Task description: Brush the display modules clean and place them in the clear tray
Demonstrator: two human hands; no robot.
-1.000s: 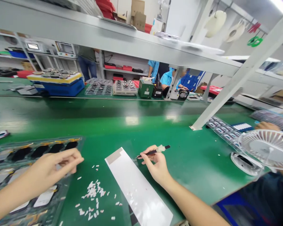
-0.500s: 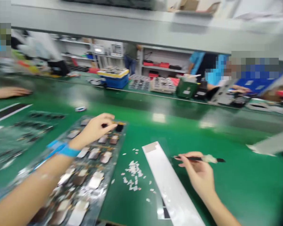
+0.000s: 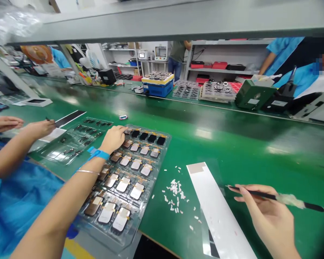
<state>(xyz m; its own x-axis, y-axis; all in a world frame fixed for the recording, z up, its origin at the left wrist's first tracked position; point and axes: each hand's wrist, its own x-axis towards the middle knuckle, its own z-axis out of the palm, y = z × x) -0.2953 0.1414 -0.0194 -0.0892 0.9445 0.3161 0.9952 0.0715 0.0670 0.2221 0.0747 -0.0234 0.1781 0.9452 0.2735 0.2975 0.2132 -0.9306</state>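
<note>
Rows of small display screens (image 3: 136,164) sit in a clear plastic tray (image 3: 148,216); most show pale backs, and several in the far row show black faces. At the tray's far left corner, my left hand (image 3: 113,138) has its fingers bent together on a small display screen (image 3: 127,131); the fingertips are partly hidden. My right hand (image 3: 270,212) holds black tweezers (image 3: 261,194) wrapped in whitish tape, their tip pointing left above the table. Between tray and tweezers lie a long white strip (image 3: 213,201) and scattered small white pieces (image 3: 175,187).
On the left, a co-worker's hands (image 3: 40,128) are near a second clear tray (image 3: 70,147). A small oval object (image 3: 123,117) lies beyond my tray. Across the bench stand a blue box (image 3: 158,88) and a green box (image 3: 255,93). A grey shelf beam (image 3: 162,25) crosses above.
My left hand has moved from the right part of the tray's far row to its left end, uncovering black screens. The view has turned left. My right hand still holds the tweezers.
</note>
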